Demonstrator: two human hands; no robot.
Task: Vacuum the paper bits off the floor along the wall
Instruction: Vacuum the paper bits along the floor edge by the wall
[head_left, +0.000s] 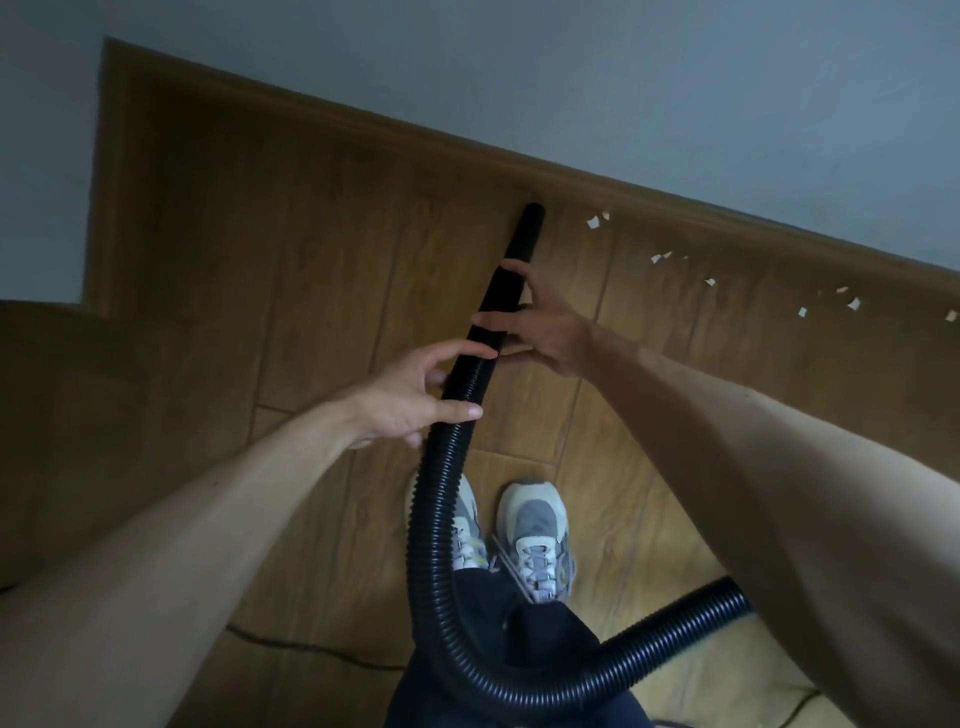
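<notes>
Both arms stretched forward and down, left hand (415, 400) wrapped round the ribbed black hose (431, 519), right hand (545, 327) further along holding the smooth nozzle (522, 234), nozzle tip at the baseboard (571, 179), paper bits (595, 222) just to its right

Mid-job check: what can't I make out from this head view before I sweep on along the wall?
Head view only:
- Vacuum body: the hose passes behind the right forearm, lower right.
- Nozzle mouth: faces the floor, so nothing under it shows.
- Paper bits: the trail is cut off by the right edge.
- Right hand grip: fingers blurred, partly under the nozzle.
</notes>
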